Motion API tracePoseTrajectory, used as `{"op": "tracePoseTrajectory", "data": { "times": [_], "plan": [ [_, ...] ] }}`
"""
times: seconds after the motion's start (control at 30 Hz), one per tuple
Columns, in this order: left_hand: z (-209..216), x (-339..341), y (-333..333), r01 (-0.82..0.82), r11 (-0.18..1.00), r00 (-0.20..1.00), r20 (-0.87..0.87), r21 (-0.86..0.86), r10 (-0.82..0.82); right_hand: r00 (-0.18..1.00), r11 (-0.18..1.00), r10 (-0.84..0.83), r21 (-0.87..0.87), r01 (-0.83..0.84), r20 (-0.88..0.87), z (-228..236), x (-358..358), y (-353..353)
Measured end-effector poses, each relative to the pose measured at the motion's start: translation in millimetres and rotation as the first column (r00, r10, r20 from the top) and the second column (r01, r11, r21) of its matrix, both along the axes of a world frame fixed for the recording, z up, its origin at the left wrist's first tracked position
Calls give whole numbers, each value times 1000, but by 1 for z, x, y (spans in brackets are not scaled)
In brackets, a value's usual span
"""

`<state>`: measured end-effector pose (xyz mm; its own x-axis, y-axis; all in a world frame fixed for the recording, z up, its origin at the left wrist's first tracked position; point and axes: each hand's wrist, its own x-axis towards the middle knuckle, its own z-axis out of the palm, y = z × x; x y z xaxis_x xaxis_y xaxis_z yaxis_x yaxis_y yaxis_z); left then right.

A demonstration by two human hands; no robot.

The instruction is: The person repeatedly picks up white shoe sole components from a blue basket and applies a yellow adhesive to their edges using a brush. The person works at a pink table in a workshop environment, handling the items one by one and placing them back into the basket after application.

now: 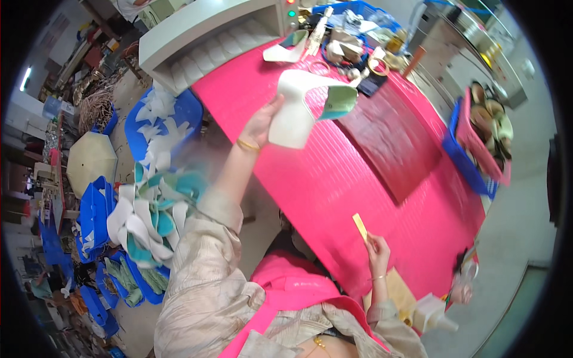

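My left hand (262, 122) is raised over the pink-covered table, closed on the edge of a white shoe upper (290, 122). The upper is curved and stands open, showing a green and teal lining on its right side. Lower down, near the table's front edge, my right hand (377, 253) pinches a short, flat, pale yellow strip (360, 227) that points up and to the left. The two hands are well apart, and the strip does not touch the upper. Another white upper with green lining (287, 50) lies at the far edge of the table.
A dark red mat (397, 143) lies on the pink table (286, 173). A white machine with a wide slot (209, 33) stands at the far left. Piled uppers (149, 221) and a blue tub (132, 122) are on my left. Stacked baskets (471, 149) stand at right.
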<state>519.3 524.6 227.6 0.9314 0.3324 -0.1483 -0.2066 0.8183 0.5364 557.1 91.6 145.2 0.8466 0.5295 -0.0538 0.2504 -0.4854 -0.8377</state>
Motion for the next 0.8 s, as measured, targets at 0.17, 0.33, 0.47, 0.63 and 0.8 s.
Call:
{"op": "tracePoseTrajectory", "data": {
  "times": [0.17, 0.33, 0.47, 0.63, 0.8],
  "plan": [
    [-75, 51, 235, -97, 980, 984, -129, 172, 120, 992, 995, 59, -76, -67, -112, -7, 19, 105],
    [-177, 54, 356, 80, 807, 677, -626, 584, 386, 977, 959, 116, -236, -157, -180, -13, 5, 141],
    [-231, 30, 421, -57, 582, 564, -455, 811, 689, 944, 943, 167, -232, -237, -284, -11, 2, 161],
    [-189, 38, 360, 214, 72, 123, -101, 974, 987, 970, 947, 201, -224, -228, -141, 2, 5, 167],
    [-128, -18, 187, -515, 199, 455, 69, 834, 888, 933, 926, 349, -118, -358, -92, 2, 2, 155]
  ]
}}
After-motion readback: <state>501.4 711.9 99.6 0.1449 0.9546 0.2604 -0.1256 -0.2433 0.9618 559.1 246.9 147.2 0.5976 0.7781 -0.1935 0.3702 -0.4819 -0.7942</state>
